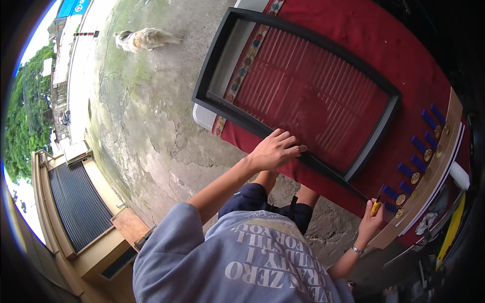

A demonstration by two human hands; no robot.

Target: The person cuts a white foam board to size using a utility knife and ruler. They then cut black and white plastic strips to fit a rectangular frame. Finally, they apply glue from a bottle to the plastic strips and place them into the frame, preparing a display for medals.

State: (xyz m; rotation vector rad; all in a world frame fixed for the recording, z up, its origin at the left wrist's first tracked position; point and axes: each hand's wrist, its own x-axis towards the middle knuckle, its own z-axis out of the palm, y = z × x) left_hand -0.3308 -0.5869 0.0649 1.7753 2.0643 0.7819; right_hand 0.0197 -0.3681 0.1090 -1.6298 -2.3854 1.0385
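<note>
A large black rectangular frame (323, 41) with a clear, striped pane lies on a table with a red cloth (404, 65). My left hand (277, 150) is at the frame's near edge, its fingers bent over the rim. To the right, beside the table's near edge, my right hand (371, 223) is closed around a yellow utility knife (375, 208), its thin dark tip pointing away from me. A thin dark line runs from the frame's near right corner towards this hand; I cannot tell what it is.
Several medals with blue ribbons (419, 144) lie along a brown board (386, 234) at the table's right side. A patterned strip (247, 61) crosses the cloth under the frame's left part. On the concrete ground (146, 101) at the far left stands a shaggy dog (146, 39).
</note>
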